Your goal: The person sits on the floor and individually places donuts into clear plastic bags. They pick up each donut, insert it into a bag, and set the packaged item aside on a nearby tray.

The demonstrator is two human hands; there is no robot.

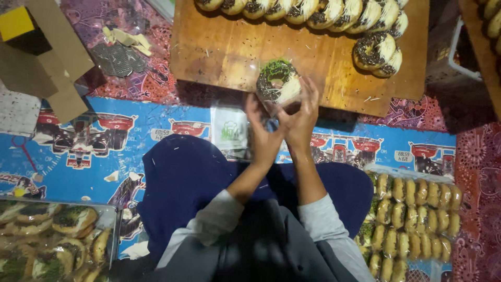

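Both my hands are raised together over my lap and hold one chocolate-topped doughnut (277, 82) inside a clear plastic bag. My left hand (262, 131) grips the bag from below left. My right hand (301, 119) closes on the bag's right side, fingers up along the doughnut. The doughnut has dark sprinkles, a green patch and white icing. Just beyond it lies a wooden board (229, 49) with a row of similar doughnuts (308, 9) along its far edge and two more doughnuts (377, 52) at the right.
A stack of clear printed bags (229, 130) lies on the blue patterned mat (130, 130). Bagged doughnuts (417, 219) are piled at my right; a metal tray (110, 214) of wrapped doughnuts sits at my left. Brown cardboard (52, 57) lies far left.
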